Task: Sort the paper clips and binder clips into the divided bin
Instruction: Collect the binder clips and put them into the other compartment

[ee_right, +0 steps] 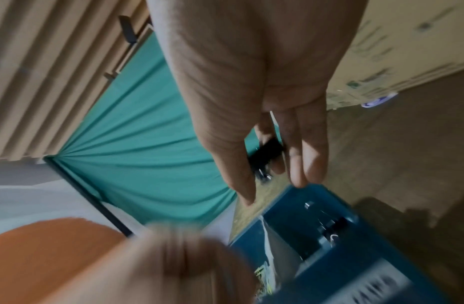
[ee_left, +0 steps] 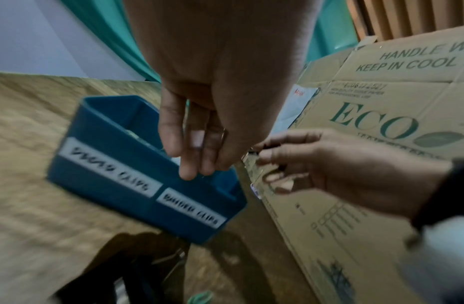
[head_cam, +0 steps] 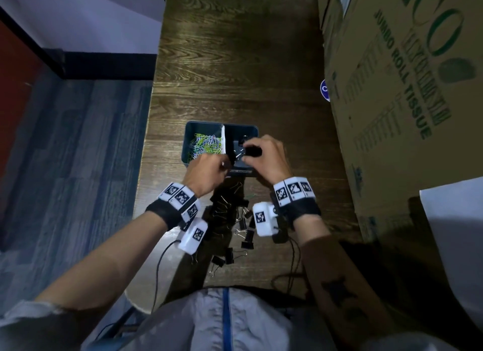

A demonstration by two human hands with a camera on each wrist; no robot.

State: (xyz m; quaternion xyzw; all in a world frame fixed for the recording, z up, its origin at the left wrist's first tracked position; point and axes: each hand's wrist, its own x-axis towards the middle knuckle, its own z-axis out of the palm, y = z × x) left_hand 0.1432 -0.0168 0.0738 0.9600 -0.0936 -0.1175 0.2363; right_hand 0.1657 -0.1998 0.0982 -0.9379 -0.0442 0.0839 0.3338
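The blue divided bin (head_cam: 203, 123) stands mid-table, its front wall (ee_left: 101, 164) carrying two white labels. Coloured paper clips (head_cam: 206, 144) fill its left compartment, and a few black binder clips (ee_right: 334, 226) lie in the right one. My right hand (head_cam: 248, 151) pinches a black binder clip (ee_right: 267, 152) above the right compartment. My left hand (ee_left: 197, 170) hangs over the bin's near rim with fingers bunched downward; I cannot tell whether it holds anything. A pile of black binder clips (head_cam: 235, 220) lies on the table between my wrists.
Large cardboard boxes (head_cam: 405, 89) wall off the table's right side, close to the bin. The table's left edge (head_cam: 146, 167) drops to blue flooring. Thin cables (head_cam: 162, 259) trail off the near edge. A green paper clip (head_cam: 251, 195) lies by the pile.
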